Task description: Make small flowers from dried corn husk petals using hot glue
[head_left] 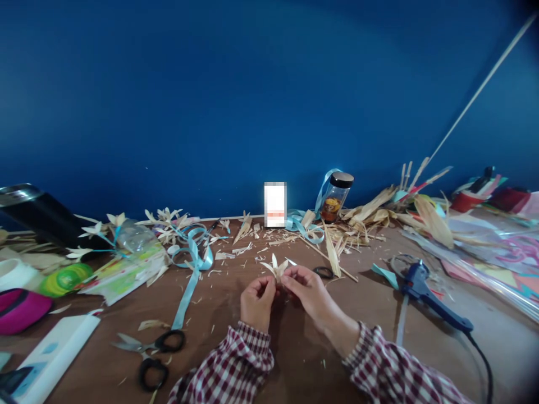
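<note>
Between my two hands, above the brown table (pixel 307 376), is a small flower made of pale corn husk (pixel 275 269) with pointed petals spread upward. My left hand (pixel 259 300) pinches its base between thumb and forefinger. From the other side, my right hand (pixel 309 289) has thumb and fingertips closed on the petals. The fingers hide the flower's lower part. Black-handled scissors (pixel 147 353) lie with blades apart to the left of my left hand. A blue glue gun (pixel 435 297) rests on its side at the right, its cable running to the front.
Light blue ribbon (pixel 189 280) curls across the left. Finished-looking husk flowers (pixel 101 230) on blue stems stand by a black flask (pixel 46 216). A lidded jar (pixel 337 196) and dry husks (pixel 374 207) line the blue wall (pixel 236 101). A white power strip (pixel 59 353) lies front left.
</note>
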A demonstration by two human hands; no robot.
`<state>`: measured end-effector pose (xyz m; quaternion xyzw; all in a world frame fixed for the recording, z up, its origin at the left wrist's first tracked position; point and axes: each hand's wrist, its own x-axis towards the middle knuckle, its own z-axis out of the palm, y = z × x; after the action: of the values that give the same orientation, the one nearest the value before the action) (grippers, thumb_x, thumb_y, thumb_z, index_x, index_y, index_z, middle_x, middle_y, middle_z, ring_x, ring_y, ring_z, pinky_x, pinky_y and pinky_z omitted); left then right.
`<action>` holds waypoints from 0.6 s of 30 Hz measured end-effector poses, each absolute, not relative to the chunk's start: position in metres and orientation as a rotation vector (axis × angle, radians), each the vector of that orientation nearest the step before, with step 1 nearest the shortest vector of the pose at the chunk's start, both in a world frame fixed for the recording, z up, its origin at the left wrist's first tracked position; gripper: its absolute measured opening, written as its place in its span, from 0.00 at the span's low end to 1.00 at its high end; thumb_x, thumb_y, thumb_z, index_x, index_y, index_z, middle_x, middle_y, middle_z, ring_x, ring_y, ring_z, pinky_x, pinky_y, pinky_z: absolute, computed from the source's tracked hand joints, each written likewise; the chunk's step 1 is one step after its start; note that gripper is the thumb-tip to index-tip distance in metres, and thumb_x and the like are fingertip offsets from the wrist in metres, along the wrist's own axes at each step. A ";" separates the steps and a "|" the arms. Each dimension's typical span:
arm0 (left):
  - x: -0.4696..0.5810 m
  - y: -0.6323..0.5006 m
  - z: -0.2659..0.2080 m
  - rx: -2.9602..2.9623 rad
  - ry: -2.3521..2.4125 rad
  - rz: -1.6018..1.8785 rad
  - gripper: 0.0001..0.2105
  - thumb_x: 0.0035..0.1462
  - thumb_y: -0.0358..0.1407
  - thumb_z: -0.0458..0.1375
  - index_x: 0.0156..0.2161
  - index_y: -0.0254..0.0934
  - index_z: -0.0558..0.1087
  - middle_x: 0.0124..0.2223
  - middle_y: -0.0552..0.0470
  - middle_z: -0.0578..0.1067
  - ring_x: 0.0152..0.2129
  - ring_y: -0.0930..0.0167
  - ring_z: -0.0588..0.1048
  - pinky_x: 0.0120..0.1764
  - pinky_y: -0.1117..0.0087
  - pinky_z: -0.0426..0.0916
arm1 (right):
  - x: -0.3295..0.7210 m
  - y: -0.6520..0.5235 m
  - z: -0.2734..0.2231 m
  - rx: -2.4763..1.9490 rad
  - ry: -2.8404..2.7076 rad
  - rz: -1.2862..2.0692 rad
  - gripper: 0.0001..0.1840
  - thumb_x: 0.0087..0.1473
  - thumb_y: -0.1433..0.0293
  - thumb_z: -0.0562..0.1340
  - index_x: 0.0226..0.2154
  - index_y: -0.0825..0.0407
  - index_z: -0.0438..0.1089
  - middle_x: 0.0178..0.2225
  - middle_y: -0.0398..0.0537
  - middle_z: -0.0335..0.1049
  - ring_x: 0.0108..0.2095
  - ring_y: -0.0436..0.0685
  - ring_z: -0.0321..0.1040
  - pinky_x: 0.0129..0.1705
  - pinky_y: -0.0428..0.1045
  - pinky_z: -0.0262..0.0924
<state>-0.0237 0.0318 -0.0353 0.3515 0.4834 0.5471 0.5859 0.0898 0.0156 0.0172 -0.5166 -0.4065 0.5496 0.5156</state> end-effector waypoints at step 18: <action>-0.025 0.031 -0.034 0.896 1.213 1.245 0.11 0.43 0.39 0.63 0.29 0.32 0.75 0.24 0.52 0.76 0.20 0.73 0.72 0.26 0.75 0.66 | 0.088 0.026 -0.002 -1.243 -1.039 1.197 0.13 0.41 0.62 0.64 0.23 0.55 0.66 0.20 0.41 0.65 0.22 0.49 0.60 0.26 0.45 0.55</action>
<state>-0.0252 0.0307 -0.0343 0.3799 0.5144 0.5280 0.5588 0.0881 0.0258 -0.0023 -0.5217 -0.4361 0.5023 0.5342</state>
